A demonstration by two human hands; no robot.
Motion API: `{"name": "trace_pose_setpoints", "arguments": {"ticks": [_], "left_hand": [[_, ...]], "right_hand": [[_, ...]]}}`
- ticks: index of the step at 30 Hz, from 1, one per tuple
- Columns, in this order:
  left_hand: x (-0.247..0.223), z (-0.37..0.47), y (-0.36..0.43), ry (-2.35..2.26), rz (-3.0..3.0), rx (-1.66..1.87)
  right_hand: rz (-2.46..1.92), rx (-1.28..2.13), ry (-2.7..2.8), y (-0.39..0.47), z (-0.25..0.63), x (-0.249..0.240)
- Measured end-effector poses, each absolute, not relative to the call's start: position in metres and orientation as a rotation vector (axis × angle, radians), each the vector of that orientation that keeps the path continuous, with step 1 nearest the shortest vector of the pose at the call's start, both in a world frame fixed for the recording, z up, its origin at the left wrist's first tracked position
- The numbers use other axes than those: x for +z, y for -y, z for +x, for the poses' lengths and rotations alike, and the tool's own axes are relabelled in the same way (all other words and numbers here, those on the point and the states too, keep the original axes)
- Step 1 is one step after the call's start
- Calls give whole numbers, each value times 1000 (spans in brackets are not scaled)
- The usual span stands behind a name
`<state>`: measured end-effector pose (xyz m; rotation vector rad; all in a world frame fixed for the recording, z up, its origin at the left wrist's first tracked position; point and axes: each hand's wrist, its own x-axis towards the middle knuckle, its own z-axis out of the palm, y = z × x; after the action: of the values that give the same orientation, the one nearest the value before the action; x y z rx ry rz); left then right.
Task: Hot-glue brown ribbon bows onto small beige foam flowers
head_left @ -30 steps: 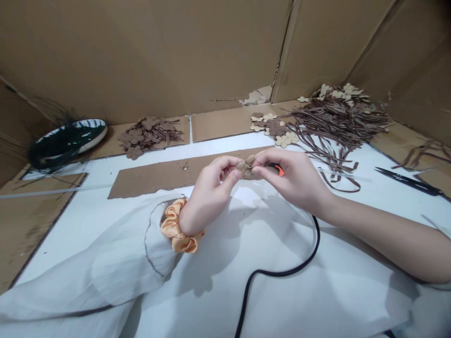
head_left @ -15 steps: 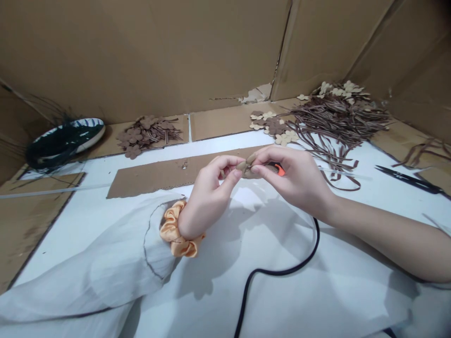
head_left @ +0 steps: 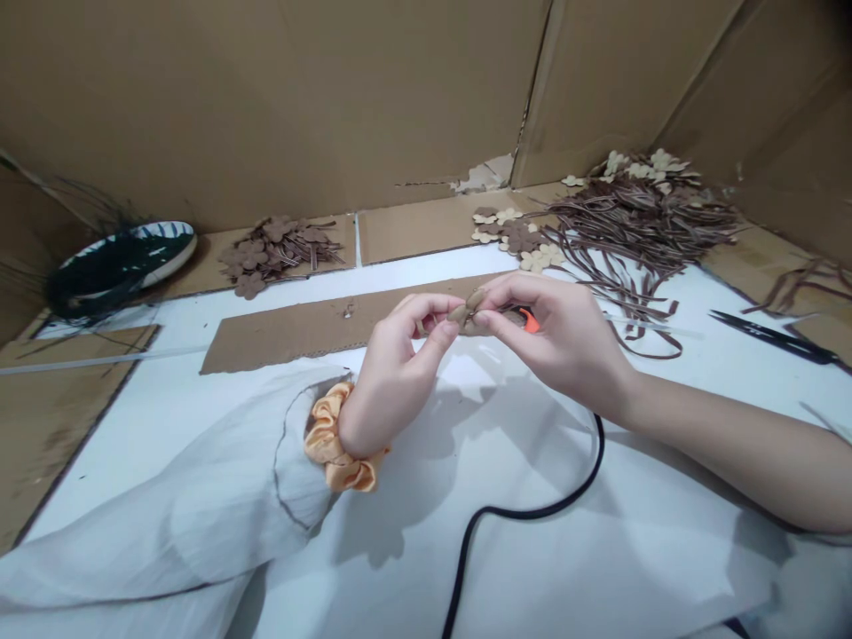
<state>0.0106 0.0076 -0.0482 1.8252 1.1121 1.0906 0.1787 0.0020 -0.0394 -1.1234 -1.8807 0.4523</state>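
Both hands meet above the white table surface, pinching a small brown flower-shaped piece (head_left: 459, 314) between them. My left hand (head_left: 406, 364), with an orange scrunchie (head_left: 346, 439) at the wrist, grips one petal between thumb and index finger. My right hand (head_left: 556, 333) holds the piece's other side, also in a thumb-and-finger pinch. Much of the piece is covered by the fingers. Just behind the right fingers, a bright orange object (head_left: 531, 320) shows in part; its kind is hidden. A black cord (head_left: 512, 513) runs from beneath the right hand toward the bottom edge.
Behind the hands lies a cardboard strip (head_left: 286, 333). Brown flower cutouts (head_left: 272, 248) are heaped at the back left, near a plate of dark thread (head_left: 166, 232). At the back right are brown strips (head_left: 639, 222) and cream flowers (head_left: 542, 257). Black snips (head_left: 776, 335) lie at right.
The two hands keep their pinch on the flower piece, with only a slight shift of the fingers and left wrist. Everything else stays in place.
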Motion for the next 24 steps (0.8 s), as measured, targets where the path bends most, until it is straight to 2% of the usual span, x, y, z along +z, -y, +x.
{"name": "trace_pose_setpoints", "arguments": {"ticks": [24], "left_hand": [[-50, 13, -5, -1137, 1875, 1145]], "right_hand": [[-1188, 539, 1792, 1, 175, -37]]}}
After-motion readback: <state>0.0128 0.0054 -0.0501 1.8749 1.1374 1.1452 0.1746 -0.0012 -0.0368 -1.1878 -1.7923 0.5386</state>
